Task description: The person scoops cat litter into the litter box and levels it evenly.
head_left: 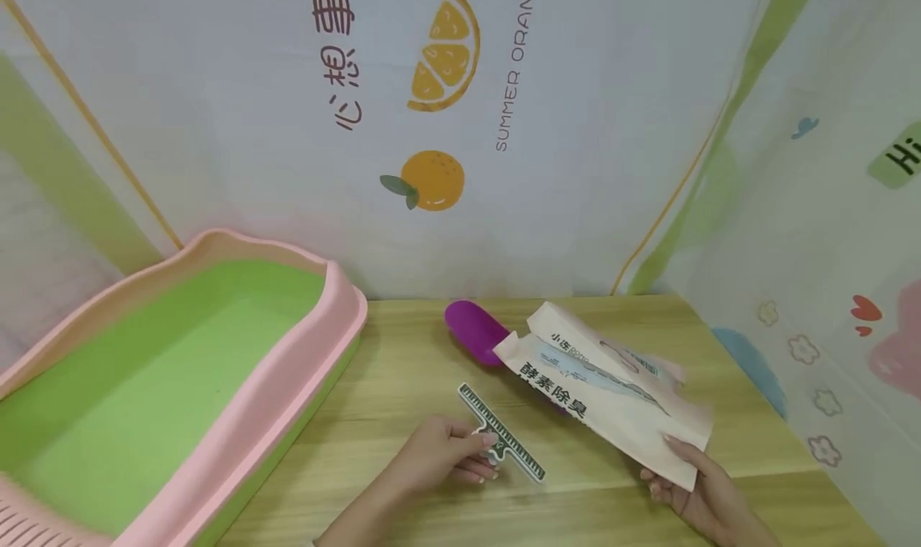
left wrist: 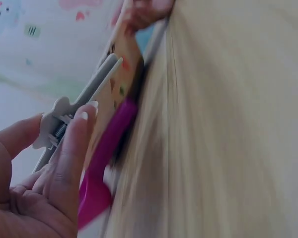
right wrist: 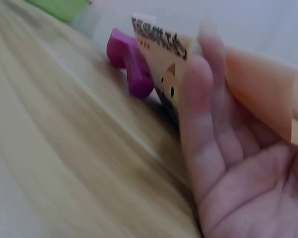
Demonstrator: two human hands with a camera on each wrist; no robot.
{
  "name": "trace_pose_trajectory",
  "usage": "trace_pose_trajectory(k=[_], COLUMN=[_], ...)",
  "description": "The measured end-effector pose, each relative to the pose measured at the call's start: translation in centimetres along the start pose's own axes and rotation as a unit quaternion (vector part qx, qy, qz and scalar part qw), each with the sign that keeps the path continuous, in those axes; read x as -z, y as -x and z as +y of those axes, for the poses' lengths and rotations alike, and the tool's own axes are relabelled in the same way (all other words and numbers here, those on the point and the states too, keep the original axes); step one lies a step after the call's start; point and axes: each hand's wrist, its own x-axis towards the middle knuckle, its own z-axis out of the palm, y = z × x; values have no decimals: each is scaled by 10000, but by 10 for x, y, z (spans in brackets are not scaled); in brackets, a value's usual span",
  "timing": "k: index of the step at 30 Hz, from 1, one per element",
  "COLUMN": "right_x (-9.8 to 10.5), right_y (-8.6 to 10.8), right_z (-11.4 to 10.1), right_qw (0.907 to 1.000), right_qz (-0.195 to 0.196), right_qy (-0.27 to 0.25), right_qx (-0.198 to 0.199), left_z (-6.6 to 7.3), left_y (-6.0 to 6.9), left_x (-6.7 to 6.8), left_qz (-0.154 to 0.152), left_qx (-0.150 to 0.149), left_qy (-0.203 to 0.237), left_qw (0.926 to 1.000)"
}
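In the head view, the left hand (head_left: 439, 453) pinches a long white-edged clip with dark ruled markings (head_left: 505, 435); to its left stands a pink-rimmed green plastic tray (head_left: 288, 363) on the wood-grain surface (head_left: 403, 379). Beyond it lies a purple plastic scoop (head_left: 473, 331), partly hidden by a cream printed bag (head_left: 612, 391), its near corner gripped by the right hand (head_left: 701, 487). In the left wrist view, thumb and fingers hold the clip's spring part. In the right wrist view, fingers curl against the bag.
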Motion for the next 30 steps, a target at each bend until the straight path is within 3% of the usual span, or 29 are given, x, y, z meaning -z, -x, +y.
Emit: trace_pose_trajectory(k=[3, 8, 13, 16, 20, 25, 30], right_x=[7, 13, 14, 13, 12, 10, 12], right_y=[2, 5, 1, -4, -3, -2, -4], right_z=[0, -5, -9, -12, -14, -12, -10], right_qw=[9979, 9944, 9934, 9933, 9947, 9951, 9945], right_qz=[-420, -482, -661, -700, -467, -393, -722], right_qy=[-388, -323, -255, -367, -222, 58, 45], right_qx=[-302, -881, -905, -840, -889, -903, -761], left_z=[-6, -6, -2, -2, -5, -4, -5], left_y=[7, 15, 13, 13, 13, 16, 18], left_x=[22, 52, 79, 96, 109, 118, 125], left_qz=[162, 591, 1123, 946, 614, 617, 541], left_qx=[54, 190, 146, 151, 203, 212, 351], left_qy=[-86, -476, -614, -571, -699, -1077, -1355], left_qw=[9998, 9969, 9917, 9938, 9955, 9920, 9887])
